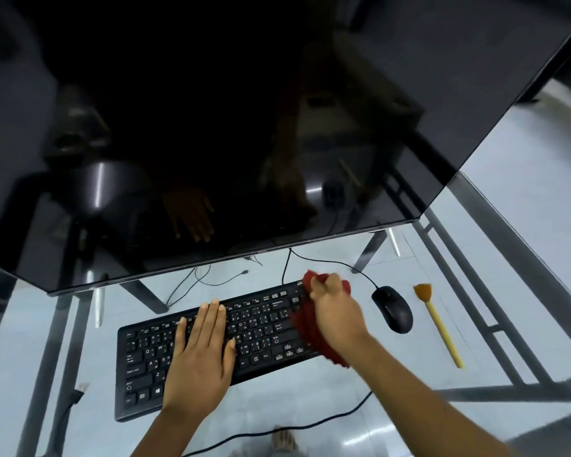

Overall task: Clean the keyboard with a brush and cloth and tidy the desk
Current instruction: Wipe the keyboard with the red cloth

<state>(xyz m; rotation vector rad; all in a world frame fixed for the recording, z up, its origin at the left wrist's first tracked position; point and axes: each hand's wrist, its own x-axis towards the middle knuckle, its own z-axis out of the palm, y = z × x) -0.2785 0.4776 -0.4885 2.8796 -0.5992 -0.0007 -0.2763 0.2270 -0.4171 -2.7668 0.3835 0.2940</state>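
A black keyboard lies slanted on the glass desk. My left hand rests flat on its middle keys, fingers together and stretched out. My right hand grips a dark red cloth and presses it on the keyboard's right end, over the number pad. A brush with a yellow handle and orange-brown bristles lies on the desk to the right, bristles pointing away from me.
A large dark monitor leans over the back of the desk, close above the keyboard. A black wired mouse sits between keyboard and brush. Cables trail behind the keyboard and across the floor seen through the glass.
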